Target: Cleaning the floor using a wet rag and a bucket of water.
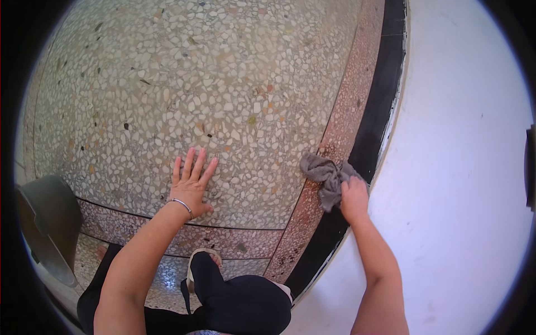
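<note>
My right hand [355,200] grips a crumpled grey cloth [328,176]. The cloth lies against the black skirting [368,138] at the foot of the wall and spreads over the reddish terrazzo border [345,113]. My left hand [192,180] rests palm down on the pale terrazzo floor [209,96], fingers spread, with nothing in it. A thin bangle [183,206] circles the left wrist.
A white wall [452,146] rises on the right, with a dark object [530,167] at its far edge. At the lower left lies a grey-green bucket-like container [52,209], its opening facing me. My dark-clad knee [251,301] and a sandalled foot [205,259] are below.
</note>
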`<state>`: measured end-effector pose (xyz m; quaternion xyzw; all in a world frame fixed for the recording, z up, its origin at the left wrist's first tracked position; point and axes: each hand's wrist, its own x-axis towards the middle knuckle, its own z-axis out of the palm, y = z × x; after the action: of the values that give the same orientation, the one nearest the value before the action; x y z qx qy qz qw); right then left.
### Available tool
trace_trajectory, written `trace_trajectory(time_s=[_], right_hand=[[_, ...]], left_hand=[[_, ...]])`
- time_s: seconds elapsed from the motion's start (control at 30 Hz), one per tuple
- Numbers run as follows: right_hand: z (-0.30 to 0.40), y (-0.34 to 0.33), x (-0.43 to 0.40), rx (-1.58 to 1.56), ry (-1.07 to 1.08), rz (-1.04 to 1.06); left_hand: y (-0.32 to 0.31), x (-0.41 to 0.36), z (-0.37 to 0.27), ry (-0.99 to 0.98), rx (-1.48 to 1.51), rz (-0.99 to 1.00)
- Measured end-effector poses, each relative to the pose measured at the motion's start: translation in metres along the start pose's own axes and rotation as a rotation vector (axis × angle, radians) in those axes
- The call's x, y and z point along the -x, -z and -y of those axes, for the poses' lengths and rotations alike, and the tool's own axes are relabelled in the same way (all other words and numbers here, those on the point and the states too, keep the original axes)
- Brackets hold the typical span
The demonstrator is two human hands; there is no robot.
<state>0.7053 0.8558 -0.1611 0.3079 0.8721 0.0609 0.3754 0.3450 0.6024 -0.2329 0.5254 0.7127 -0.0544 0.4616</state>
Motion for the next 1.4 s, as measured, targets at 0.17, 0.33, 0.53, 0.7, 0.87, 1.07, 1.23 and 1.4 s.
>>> trace_trajectory(time_s=[0.17, 0.33, 0.53, 0.7, 0.87, 1.07, 1.23, 1.4], right_hand=[[-0.049, 0.06, -0.102, 0.436, -0.146, -0.145], [-0.076, 0.081, -0.137, 0.359, -0.196, -0.34], [-0.003, 0.007, -0.032, 0.188, -0.121, -0.039], [-0.003, -0.011, -0.026, 0.129, 0.096, -0.095], [-0.035, 0.036, -0.125, 0.435, -0.114, -0.109], [-0.038, 0.026, -0.135, 0.333, -0.221, -0.233], [0.019, -0.011, -0.062, 0.321, -0.143, -0.033], [0.023, -0.016, -0.024, 0.298, -0.025, 0.038]], left_hand=[[-0.005, -0.003, 0.004, -0.002, 0.002, -0.003], [-0.007, -0.005, 0.001, -0.064, -0.003, -0.082], [-0.013, -0.002, 0.007, -0.057, 0.011, -0.07], [-0.014, -0.001, 0.009, -0.07, 0.008, -0.099], [-0.016, -0.004, 0.007, -0.078, -0.001, -0.118], [-0.014, -0.009, 0.002, -0.094, -0.036, -0.125], [-0.015, -0.003, 0.007, -0.063, -0.021, -0.086], [-0.016, -0.001, 0.007, -0.086, -0.022, -0.104]])
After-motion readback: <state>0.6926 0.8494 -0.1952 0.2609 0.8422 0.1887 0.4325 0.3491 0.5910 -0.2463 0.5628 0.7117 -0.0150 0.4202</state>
